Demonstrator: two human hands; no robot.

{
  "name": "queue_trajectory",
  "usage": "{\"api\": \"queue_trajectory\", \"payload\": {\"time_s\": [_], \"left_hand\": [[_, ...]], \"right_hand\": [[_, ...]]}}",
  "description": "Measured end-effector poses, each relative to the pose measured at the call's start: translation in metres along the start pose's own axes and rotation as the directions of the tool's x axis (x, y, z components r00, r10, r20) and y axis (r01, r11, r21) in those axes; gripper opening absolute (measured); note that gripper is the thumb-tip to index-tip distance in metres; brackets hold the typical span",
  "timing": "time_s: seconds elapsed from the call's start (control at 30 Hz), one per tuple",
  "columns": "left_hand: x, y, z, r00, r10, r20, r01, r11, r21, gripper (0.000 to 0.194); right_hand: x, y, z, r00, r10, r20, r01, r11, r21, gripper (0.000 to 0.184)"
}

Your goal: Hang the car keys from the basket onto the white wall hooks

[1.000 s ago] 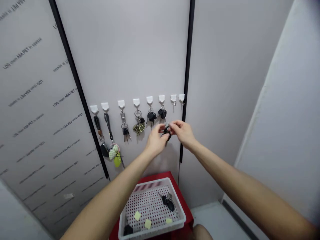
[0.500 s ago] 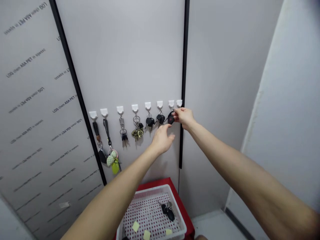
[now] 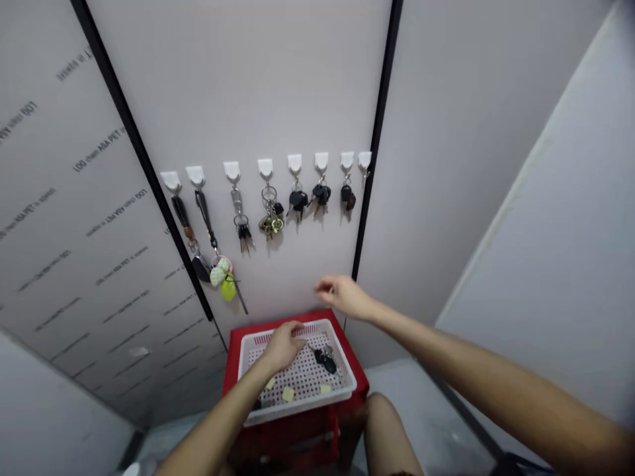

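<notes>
Basically, we have black keys (image 3: 325, 361) lying bunched in the white basket (image 3: 308, 403), near our left hand (image 3: 282, 346), which hovers over it, digits parted, apparently empty. Our right hand (image 3: 343, 296) is blurred, fingers curled; we can't tell if it grips anything. Above, key bunches (image 3: 298, 199) hang from white hooks (image 3: 294, 162), probably spaced against tangling; red stand (image 3: 232, 360) props the basket.

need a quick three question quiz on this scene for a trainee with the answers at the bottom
1. How many white hooks are fixed in a row on the wall?
2. True or false: the left hand is nearer the white basket than the right hand is.
3. From which hook, counting from the picture's left, does the lime-green tag hang? a) second b) fifth c) seventh

Key: 1. eight; 2. true; 3. a
</notes>
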State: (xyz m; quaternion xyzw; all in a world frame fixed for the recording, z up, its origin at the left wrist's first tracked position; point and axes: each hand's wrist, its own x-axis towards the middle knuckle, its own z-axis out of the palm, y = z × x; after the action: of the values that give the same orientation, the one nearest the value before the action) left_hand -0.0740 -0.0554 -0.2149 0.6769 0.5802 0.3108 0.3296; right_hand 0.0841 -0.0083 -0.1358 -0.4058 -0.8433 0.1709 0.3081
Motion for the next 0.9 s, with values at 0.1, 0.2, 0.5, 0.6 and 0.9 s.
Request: {"api": "queue_trajectory", "payload": {"time_s": [0.1, 0.2, 0.5, 0.6, 0.9], "left_hand": [[-0.015, -0.031, 0.016, 0.996, -0.090, 0.016, 0.091, 0.996, -0.026, 0.030], [-0.022, -0.041, 0.028, 0.993, -0.110, 0.037, 0.112, 0.993, -0.046, 0.026], [-0.021, -0.026, 0.041, 0.997, -0.053, 0.052, 0.053, 0.999, -0.003, 0.036], [-0.015, -0.024, 0.043, 0.999, -0.021, 0.028, 0.023, 0.996, -0.082, 0.041], [0.019, 0.038, 0.017, 0.997, 0.075, -0.036, -0.083, 0.893, -0.443, 0.021]], "right_hand": [[-0.036, 0.009, 0.045, 0.939, 0.007, 0.345, 0.082, 0.967, -0.242, 0.017], [-0.055, 0.017, 0.068, 0.873, 0.071, 0.482, 0.183, 0.869, -0.459, 0.020], [-0.054, 0.027, 0.076, 0.884, 0.127, 0.450, 0.072, 0.913, -0.400, 0.016], [-0.048, 0.029, 0.069, 0.930, 0.112, 0.349, -0.040, 0.977, -0.207, 0.019], [-0.013, 0.005, 0.013, 0.973, 0.193, 0.127, -0.230, 0.865, 0.447, 0.020]]}}
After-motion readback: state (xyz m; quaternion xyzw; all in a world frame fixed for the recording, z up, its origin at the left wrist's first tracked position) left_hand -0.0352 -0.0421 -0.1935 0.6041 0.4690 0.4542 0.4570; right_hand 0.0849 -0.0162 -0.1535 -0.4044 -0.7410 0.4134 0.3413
